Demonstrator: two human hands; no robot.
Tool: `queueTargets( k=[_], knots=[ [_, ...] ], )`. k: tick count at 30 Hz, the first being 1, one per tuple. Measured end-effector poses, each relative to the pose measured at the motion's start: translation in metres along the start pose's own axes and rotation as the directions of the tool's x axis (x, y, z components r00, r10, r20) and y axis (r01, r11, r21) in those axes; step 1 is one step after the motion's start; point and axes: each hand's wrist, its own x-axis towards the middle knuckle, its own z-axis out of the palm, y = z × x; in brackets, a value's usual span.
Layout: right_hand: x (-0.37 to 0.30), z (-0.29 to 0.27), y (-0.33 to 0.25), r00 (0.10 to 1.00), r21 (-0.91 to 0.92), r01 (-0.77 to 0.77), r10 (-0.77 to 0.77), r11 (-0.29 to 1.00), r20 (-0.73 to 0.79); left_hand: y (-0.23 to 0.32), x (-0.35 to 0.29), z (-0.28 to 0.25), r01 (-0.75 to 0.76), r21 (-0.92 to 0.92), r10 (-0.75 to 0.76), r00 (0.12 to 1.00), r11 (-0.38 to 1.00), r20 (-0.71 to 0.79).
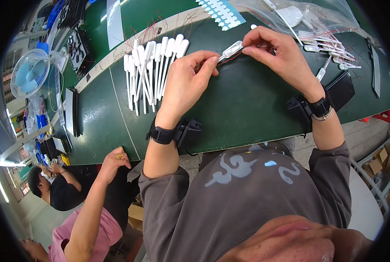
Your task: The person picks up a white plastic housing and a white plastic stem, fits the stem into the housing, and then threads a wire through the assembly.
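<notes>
A small white plastic piece (232,49) with thin red wires is held level above the green table.

A single head-worn fisheye camera looks steeply down and forward from just above the person's face, close over both raised hands (the left hand (187,81) and right hand (278,54) sit near the upper middle). Its wide field bends the green workbench (230,109) edge toward the rim. It takes in a co-worker's hand (115,158) at lower left.
</notes>
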Motion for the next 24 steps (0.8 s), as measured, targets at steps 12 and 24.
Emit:
queueTargets(
  k=[12, 24],
  knots=[
    [-0.0001, 0.001, 0.0016, 0.999, -0.114, 0.046, -0.048, 0.992, -0.017, 0.0035, -0.0008, 0.001, 0.059, -0.062, -0.056, 0.996, 0.996, 0.063],
    [-0.0005, -0.0001, 0.0013, 0.998, -0.07, -0.059, 0.059, 0.996, 0.005, -0.0006, -0.0009, 0.0018, 0.035, -0.097, -0.029, 0.997, 0.995, 0.069]
  ],
)
